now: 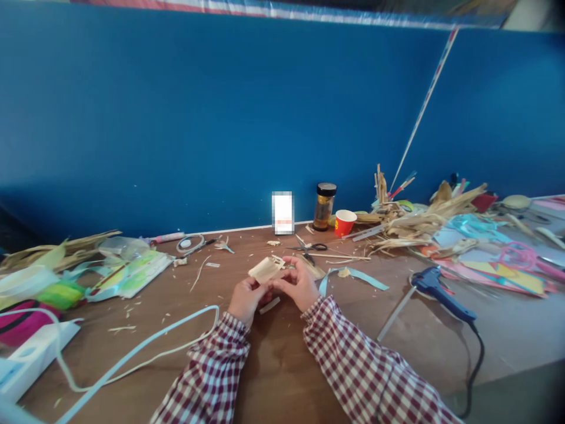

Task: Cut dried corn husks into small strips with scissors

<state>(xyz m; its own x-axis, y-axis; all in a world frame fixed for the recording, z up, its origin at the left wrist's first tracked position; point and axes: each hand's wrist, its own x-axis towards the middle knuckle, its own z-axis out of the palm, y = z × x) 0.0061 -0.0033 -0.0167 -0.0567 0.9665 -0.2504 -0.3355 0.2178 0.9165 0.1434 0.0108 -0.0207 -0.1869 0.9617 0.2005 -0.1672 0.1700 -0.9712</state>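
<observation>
One pale piece point(265, 270) | in left hand point(245, 300) | right hand point(303, 285) at edge

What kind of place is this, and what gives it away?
Likely a handicraft worktable: a blue glue gun lies at the right, scissors lie beyond the hands, and dried husks are heaped near the blue partition.

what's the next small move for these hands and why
Probably a small press with the right hand at the uneven right end of the pale piece, while the left hand steadies it. The left hand pinches its near edge, the right fingertips are close to that end, and the scissors and glue gun lie on the table.
</observation>
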